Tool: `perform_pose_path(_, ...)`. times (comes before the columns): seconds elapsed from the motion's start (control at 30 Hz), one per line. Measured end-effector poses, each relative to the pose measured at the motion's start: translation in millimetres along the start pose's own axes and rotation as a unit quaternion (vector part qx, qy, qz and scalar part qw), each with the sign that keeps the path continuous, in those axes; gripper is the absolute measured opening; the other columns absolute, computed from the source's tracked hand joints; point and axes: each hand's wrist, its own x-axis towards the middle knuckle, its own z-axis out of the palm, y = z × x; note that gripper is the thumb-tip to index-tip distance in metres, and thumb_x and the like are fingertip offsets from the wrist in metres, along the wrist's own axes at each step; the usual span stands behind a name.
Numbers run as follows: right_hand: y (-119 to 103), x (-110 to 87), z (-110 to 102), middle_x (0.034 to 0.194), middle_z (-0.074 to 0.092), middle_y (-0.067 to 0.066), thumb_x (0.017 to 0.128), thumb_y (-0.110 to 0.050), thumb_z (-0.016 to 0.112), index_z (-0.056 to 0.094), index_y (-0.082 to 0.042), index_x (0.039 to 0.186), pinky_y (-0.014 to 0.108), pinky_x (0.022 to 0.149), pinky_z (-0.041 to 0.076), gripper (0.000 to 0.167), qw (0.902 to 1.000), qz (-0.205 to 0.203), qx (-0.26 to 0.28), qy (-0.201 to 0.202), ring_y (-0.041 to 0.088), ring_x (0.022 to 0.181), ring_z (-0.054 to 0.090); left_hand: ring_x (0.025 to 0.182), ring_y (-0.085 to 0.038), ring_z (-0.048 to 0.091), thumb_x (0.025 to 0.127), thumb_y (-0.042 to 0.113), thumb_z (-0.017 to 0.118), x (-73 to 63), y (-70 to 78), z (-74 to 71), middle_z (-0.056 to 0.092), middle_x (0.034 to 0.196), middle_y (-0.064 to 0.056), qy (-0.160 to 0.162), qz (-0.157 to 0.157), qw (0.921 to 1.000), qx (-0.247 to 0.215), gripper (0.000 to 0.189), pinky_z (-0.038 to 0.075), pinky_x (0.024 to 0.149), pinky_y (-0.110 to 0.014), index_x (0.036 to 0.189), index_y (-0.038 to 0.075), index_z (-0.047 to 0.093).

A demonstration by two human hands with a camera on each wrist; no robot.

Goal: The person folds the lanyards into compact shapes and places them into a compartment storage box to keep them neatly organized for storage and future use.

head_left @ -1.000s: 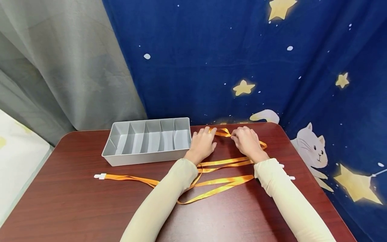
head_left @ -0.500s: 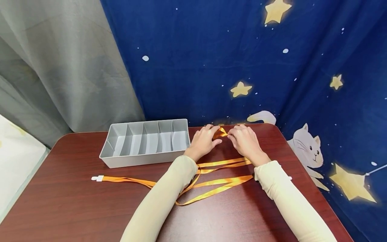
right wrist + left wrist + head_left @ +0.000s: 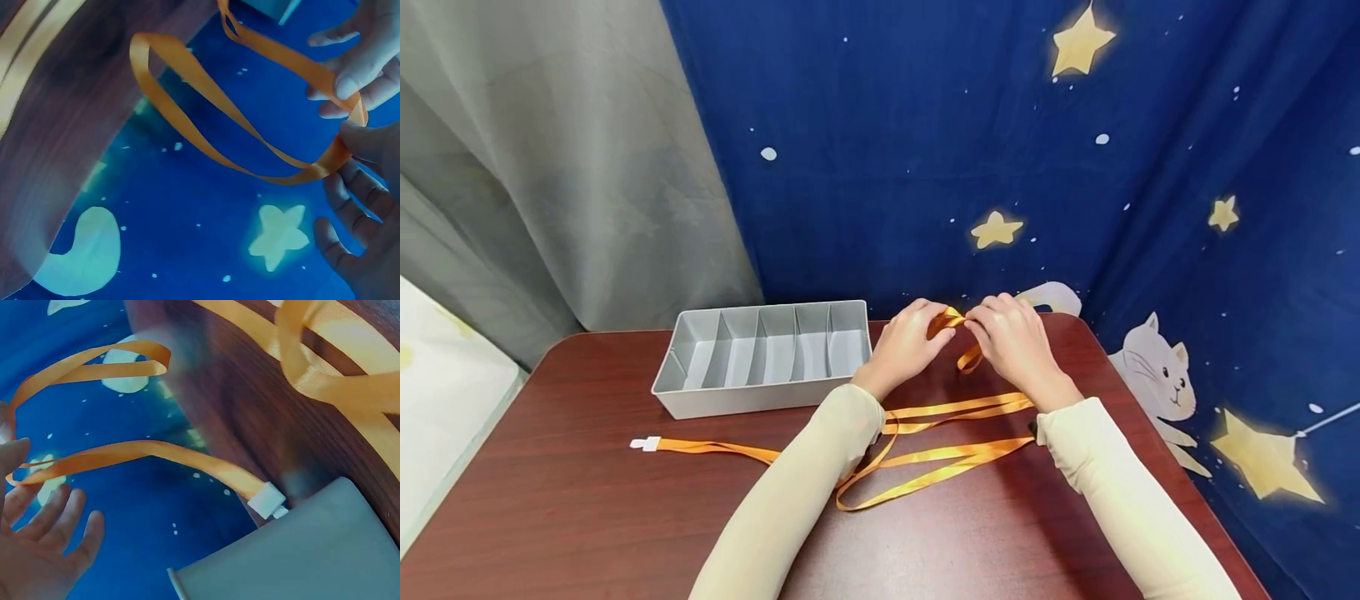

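My left hand (image 3: pixel 904 343) and right hand (image 3: pixel 1013 346) are close together at the back of the table, raised a little. Between them they pinch an orange lanyard (image 3: pixel 287 62), thumb against forefinger on each side. A loop of it hangs below my right hand, and in the left wrist view its other end carries a white plastic clip (image 3: pixel 267 500) beside the grey box's wall. More orange lanyards (image 3: pixel 955 454) lie stretched across the table beneath my forearms, partly covered by the sleeves. One of these ends in a white clip (image 3: pixel 645 443) at the left.
A grey box (image 3: pixel 763 396) with several divided compartments stands left of my hands near the back edge. The dark red tabletop (image 3: pixel 572 508) ends at a blue starry curtain (image 3: pixel 880 167), with a grey curtain (image 3: pixel 572 167) at the left.
Both hands have come closer together and lifted slightly, with the lanyard pinched between them. Its loop now hangs below my right hand. The box and the lanyards on the table stay put.
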Motion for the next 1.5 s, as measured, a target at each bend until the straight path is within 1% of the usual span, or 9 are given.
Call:
perform_pose_path(0.2, -5.0, 4.2, -12.0, 0.085, 0.069, 0.009, 0.090, -0.013, 0.074, 0.075, -0.004, 0.092, 0.044, 0.075, 0.049, 0.009, 0.9991, 0.013, 0.030, 0.025, 0.030, 0.083, 0.061, 0.103, -0.021, 0.063, 0.100, 0.028, 0.062, -4.3, 0.4, -9.6, 0.067, 0.115, -0.007, -0.011, 0.029, 0.9966, -0.077, 0.031, 0.051, 0.093, -0.035, 0.122, 0.007, 0.068)
perform_pose_path(0.4, -7.7, 9.6, -29.6, 0.089, 0.071, 0.008, 0.091, -0.015, 0.073, 0.076, -0.006, 0.093, 0.042, 0.071, 0.052, 0.009, 0.9881, 0.081, 0.130, 0.003, 0.025, 0.078, 0.064, 0.089, -0.016, 0.064, 0.103, 0.024, 0.055, -9.7, 6.0, -19.2, 0.070, 0.104, -0.004, -0.014, 0.058, 0.9917, -0.114, 0.025, 0.053, 0.084, -0.031, 0.112, 0.007, 0.071)
perform_pose_path(0.53, -7.5, 13.6, -38.7, 0.090, 0.072, 0.009, 0.091, -0.014, 0.073, 0.076, -0.005, 0.092, 0.039, 0.067, 0.052, 0.010, 0.9792, 0.093, 0.180, 0.010, 0.022, 0.074, 0.063, 0.086, -0.016, 0.065, 0.104, 0.022, 0.055, -12.1, 12.0, -24.6, 0.071, 0.102, -0.005, -0.002, 0.070, 0.9868, -0.146, 0.025, 0.054, 0.081, -0.029, 0.111, 0.006, 0.071)
perform_pose_path(0.67, -9.4, 14.9, -42.7, 0.087, 0.072, 0.008, 0.090, -0.013, 0.074, 0.076, -0.005, 0.090, 0.036, 0.064, 0.047, 0.009, 0.9774, 0.092, 0.185, 0.045, 0.019, 0.070, 0.060, 0.081, -0.015, 0.064, 0.103, 0.020, 0.055, -13.8, 18.6, -28.5, 0.071, 0.097, -0.004, 0.016, 0.074, 0.9803, -0.182, 0.022, 0.054, 0.077, -0.026, 0.108, 0.006, 0.071)
perform_pose_path(0.87, -18.1, 17.2, -44.8, 0.081, 0.068, 0.005, 0.089, -0.014, 0.076, 0.075, -0.005, 0.088, 0.029, 0.062, 0.043, 0.009, 0.9712, 0.085, 0.198, 0.102, 0.016, 0.070, 0.056, 0.077, -0.008, 0.062, 0.099, 0.022, 0.063, -11.6, 30.2, -34.0, 0.069, 0.091, 0.000, 0.061, 0.089, 0.9738, -0.200, 0.015, 0.053, 0.073, -0.021, 0.103, 0.008, 0.069)
perform_pose_path(1.0, -21.7, 17.8, -44.4, 0.079, 0.066, 0.003, 0.088, -0.012, 0.076, 0.075, -0.005, 0.087, 0.026, 0.061, 0.042, 0.007, 0.9689, 0.076, 0.209, 0.109, 0.014, 0.067, 0.054, 0.070, -0.009, 0.058, 0.098, 0.024, 0.065, -10.1, 35.6, -38.8, 0.066, 0.084, 0.001, 0.106, 0.092, 0.9781, -0.153, 0.015, 0.050, 0.066, -0.022, 0.098, 0.009, 0.070)
perform_pose_path(1.13, -23.3, 16.5, -42.0, 0.080, 0.068, 0.004, 0.088, -0.012, 0.077, 0.075, -0.005, 0.088, 0.024, 0.060, 0.043, 0.008, 0.9721, 0.069, 0.202, 0.096, 0.015, 0.067, 0.057, 0.071, -0.013, 0.059, 0.099, 0.024, 0.063, -10.5, 39.7, -44.0, 0.068, 0.089, -0.001, 0.143, 0.088, 0.9845, -0.049, 0.017, 0.050, 0.065, -0.027, 0.101, 0.010, 0.073)
perform_pose_path(1.3, -28.1, 16.0, -38.8, 0.081, 0.068, 0.004, 0.088, -0.013, 0.077, 0.074, -0.003, 0.089, 0.023, 0.060, 0.048, 0.010, 0.9724, 0.069, 0.209, 0.079, 0.015, 0.066, 0.059, 0.074, -0.017, 0.064, 0.099, 0.021, 0.060, -10.3, 43.0, -49.8, 0.070, 0.092, -0.002, 0.173, 0.114, 0.9763, 0.063, 0.019, 0.053, 0.067, -0.031, 0.102, 0.010, 0.074)
perform_pose_path(1.5, -33.0, 18.8, -36.1, 0.083, 0.070, 0.005, 0.089, -0.011, 0.076, 0.073, -0.003, 0.089, 0.019, 0.063, 0.051, 0.008, 0.9623, 0.086, 0.246, 0.076, 0.014, 0.068, 0.063, 0.078, -0.019, 0.066, 0.100, 0.020, 0.056, -9.3, 45.0, -57.7, 0.070, 0.090, -0.003, 0.180, 0.142, 0.9673, 0.109, 0.020, 0.051, 0.067, -0.033, 0.100, 0.010, 0.073)
